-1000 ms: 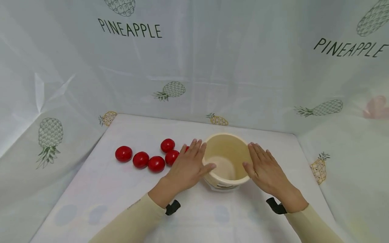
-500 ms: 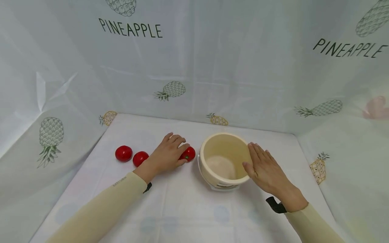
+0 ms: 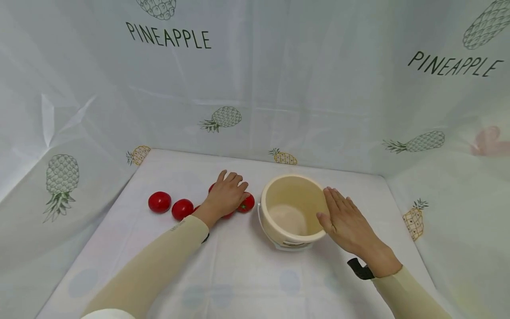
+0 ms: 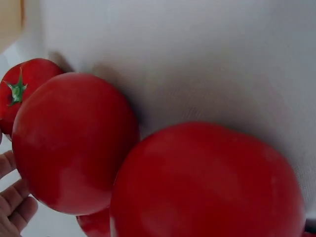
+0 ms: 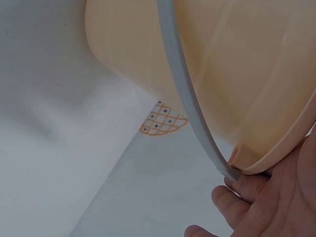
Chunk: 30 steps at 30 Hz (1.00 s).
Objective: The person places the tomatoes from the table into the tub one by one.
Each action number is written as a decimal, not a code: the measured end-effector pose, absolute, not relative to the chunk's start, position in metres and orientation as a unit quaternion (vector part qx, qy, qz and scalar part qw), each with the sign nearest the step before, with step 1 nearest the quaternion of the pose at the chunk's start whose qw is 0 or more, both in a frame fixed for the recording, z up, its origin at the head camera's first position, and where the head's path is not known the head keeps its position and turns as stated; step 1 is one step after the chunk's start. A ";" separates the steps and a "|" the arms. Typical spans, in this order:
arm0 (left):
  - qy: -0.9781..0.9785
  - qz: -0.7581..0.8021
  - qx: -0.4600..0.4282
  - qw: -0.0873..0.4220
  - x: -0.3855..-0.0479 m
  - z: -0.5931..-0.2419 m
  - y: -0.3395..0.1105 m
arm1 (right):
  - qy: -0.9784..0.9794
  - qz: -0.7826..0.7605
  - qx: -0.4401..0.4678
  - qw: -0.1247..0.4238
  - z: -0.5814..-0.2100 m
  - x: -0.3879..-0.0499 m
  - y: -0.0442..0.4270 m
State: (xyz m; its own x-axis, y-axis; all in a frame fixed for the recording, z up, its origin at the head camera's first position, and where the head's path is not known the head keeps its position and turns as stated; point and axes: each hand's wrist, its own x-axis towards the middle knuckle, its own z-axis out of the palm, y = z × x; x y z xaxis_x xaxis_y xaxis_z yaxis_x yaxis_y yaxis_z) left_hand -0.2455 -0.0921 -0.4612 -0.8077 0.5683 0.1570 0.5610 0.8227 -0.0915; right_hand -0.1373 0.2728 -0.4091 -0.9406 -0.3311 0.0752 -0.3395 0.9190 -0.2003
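Several red tomatoes (image 3: pixel 160 202) lie on the cloth-covered table, left of a cream bucket (image 3: pixel 295 195). My left hand (image 3: pixel 225 195) is over the group nearest the bucket, fingers spread and slightly bent, partly hiding several of them. Beside its fingertips sits a tomato with a green stem (image 3: pixel 246 202). In the left wrist view, fingers (image 4: pixel 15 202) lie along the far side of a large tomato (image 4: pixel 76 140); whether they press on it is unclear. My right hand (image 3: pixel 350 223), fingers straight, rests against the bucket's right rim, near the grey handle (image 5: pixel 182 89) in the right wrist view.
A white patterned cloth (image 3: pixel 247 274) covers the table. Behind and at both sides hang sheets (image 3: pixel 311 97) printed with pineapples. The bucket's handle hangs down around its front.
My left hand has left the bucket's left rim and gone left to the tomatoes, then shifted slightly over them. The right hand and bucket stay in place.
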 end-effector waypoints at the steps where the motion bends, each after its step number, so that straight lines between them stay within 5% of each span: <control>1: -0.953 0.020 -0.292 0.083 -0.245 -0.462 -0.092 | -0.979 0.105 0.172 0.022 -0.409 -0.137 0.273; 15: -0.961 0.026 -0.274 -0.011 -0.218 -0.461 -0.088 | -0.977 0.110 0.180 0.034 -0.409 -0.136 0.273; 30: -0.958 0.035 -0.284 0.002 -0.215 -0.472 -0.083 | -0.978 0.109 0.175 0.027 -0.410 -0.139 0.274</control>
